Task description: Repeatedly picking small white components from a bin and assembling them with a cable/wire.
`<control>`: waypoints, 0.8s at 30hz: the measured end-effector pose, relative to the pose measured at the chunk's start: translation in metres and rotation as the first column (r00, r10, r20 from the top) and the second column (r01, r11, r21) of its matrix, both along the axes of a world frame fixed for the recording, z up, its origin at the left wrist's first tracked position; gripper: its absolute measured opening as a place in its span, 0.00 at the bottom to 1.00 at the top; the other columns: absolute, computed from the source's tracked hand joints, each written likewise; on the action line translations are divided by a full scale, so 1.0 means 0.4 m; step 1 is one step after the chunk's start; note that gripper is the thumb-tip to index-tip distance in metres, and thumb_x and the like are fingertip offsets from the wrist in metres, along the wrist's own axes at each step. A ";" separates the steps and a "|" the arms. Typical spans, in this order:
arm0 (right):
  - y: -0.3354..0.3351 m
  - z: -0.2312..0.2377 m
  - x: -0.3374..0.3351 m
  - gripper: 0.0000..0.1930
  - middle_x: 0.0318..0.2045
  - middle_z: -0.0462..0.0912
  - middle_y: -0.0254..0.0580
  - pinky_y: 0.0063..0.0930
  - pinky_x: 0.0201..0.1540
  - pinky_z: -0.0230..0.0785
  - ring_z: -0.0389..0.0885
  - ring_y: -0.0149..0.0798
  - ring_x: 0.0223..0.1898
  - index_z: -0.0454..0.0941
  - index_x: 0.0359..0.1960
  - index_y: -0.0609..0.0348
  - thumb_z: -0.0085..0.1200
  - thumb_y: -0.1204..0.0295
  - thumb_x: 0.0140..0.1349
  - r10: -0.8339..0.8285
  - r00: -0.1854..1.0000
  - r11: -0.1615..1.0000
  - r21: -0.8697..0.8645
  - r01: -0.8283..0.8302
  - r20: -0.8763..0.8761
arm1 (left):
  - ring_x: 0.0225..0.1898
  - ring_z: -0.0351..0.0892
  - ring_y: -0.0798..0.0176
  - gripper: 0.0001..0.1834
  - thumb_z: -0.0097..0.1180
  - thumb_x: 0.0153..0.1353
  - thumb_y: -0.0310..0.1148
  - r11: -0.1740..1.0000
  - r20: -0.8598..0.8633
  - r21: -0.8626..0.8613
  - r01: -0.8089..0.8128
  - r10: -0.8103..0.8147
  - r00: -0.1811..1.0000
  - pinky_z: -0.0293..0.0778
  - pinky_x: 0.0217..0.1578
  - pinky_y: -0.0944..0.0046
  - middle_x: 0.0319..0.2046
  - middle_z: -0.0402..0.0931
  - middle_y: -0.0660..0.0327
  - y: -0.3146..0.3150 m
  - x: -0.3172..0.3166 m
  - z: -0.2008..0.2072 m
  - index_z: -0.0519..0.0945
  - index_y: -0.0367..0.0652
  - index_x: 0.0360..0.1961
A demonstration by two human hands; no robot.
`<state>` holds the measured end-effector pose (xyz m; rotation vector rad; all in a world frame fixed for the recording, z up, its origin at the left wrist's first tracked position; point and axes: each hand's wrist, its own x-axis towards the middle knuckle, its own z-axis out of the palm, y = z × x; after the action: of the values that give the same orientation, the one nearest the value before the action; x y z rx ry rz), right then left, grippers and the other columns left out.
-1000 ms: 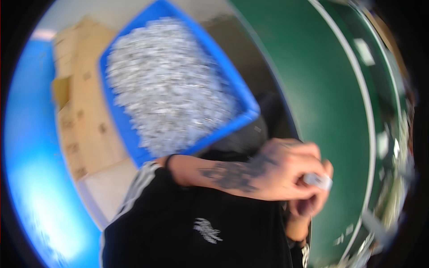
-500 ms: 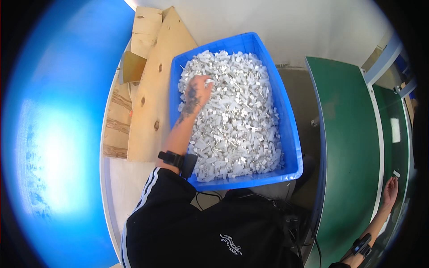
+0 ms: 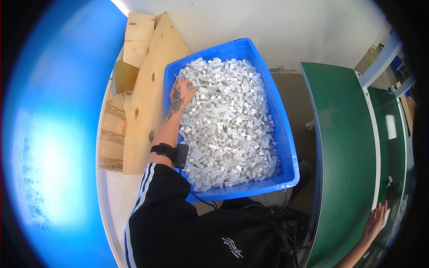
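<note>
Small white and translucent plastic pieces (image 3: 228,129), some with thin metal-looking pins, fill a large blue bin (image 3: 288,147) in front of me. At the bin's far left, my left hand (image 3: 182,91) reaches into the heap. Its fingers are curled around white pieces, though the grip is partly hidden. Off to the right, my right hand (image 3: 375,221) is held over the green surface with its fingers stretched out and nothing in them. A single white piece (image 3: 389,180) lies on the green strip just beyond those fingertips.
Plywood boards (image 3: 149,98) lean along the bin's left side, beside a bright blue panel (image 3: 58,134). On the right runs a green table (image 3: 342,147) with a pale rail (image 3: 374,134). A white wall (image 3: 286,35) stands behind. Black cables (image 3: 286,223) hang near my body.
My right hand has let go of a white piece, which now lies on the green strip, and has drawn back toward me. My left hand has shifted left toward the bin's wall.
</note>
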<state>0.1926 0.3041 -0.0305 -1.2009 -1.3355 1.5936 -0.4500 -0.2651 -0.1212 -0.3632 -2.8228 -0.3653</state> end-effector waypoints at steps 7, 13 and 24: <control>-0.316 0.116 -0.032 0.22 0.49 0.73 0.29 0.13 0.46 0.60 0.70 0.19 0.40 0.63 0.64 0.53 0.44 0.64 0.70 -0.041 0.999 0.990 0.135 0.041 -0.003 | 0.46 0.76 0.54 0.12 0.64 0.49 0.40 0.992 -0.114 0.120 0.023 -0.010 0.993 0.72 0.46 0.57 0.39 0.77 0.60 0.013 0.011 0.000 0.83 0.48 0.33; -0.594 0.064 -0.176 0.16 0.40 0.77 0.37 0.20 0.36 0.70 0.74 0.24 0.36 0.71 0.53 0.63 0.47 0.71 0.67 0.211 0.972 0.977 0.005 -0.212 -0.104 | 0.24 0.74 0.69 0.15 0.66 0.49 0.35 0.868 0.251 0.474 -0.148 0.028 0.968 0.69 0.27 0.67 0.26 0.78 0.60 0.095 0.260 0.161 0.83 0.37 0.36; -0.747 0.041 -0.402 0.22 0.44 0.78 0.41 0.21 0.43 0.70 0.75 0.25 0.39 0.67 0.60 0.63 0.53 0.73 0.64 0.757 0.550 0.565 -0.070 -0.822 -0.353 | 0.31 0.75 0.66 0.09 0.58 0.59 0.26 0.110 0.148 0.904 -0.414 -0.987 0.062 0.73 0.29 0.71 0.36 0.75 0.52 0.305 0.748 0.215 0.79 0.32 0.39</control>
<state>0.0319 0.0052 -0.0142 -0.3796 -1.6410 2.5157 -0.1508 -0.1433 -0.0352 -1.0498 -1.8997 -3.5699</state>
